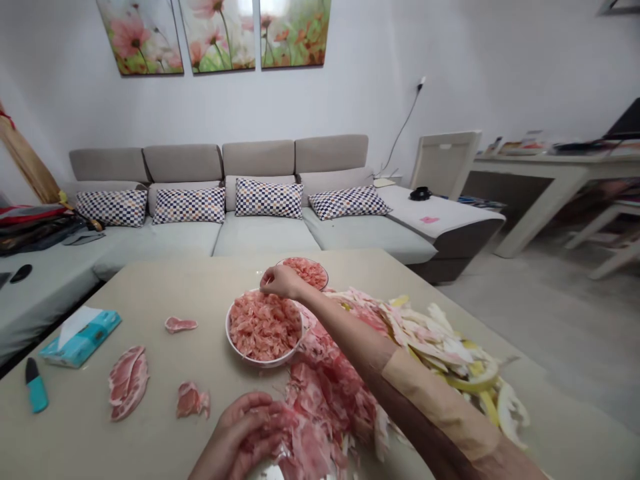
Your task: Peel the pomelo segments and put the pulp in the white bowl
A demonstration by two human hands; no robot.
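A white bowl (230, 333) is heaped with pink-red pomelo flesh (266, 327). My right hand (281, 281) reaches over its far rim, fingers pinched together; anything between them is too small to make out. Behind that hand stands a second dish of pomelo flesh (306, 271). Low in the view, my left hand (245, 433) has its fingers apart and slightly curled, beside a pile of pink pomelo membranes (330, 393). Left of the bowl lie a large pomelo segment (129, 381), a small chunk of pomelo (192, 400) and a thin pomelo piece (181, 325).
White and yellow pomelo peel (450, 340) is heaped on the right of the table (165, 280). At the left are a blue tissue pack (83, 337) and a knife with a turquoise part (36, 387). A sofa (265, 233) stands beyond the table.
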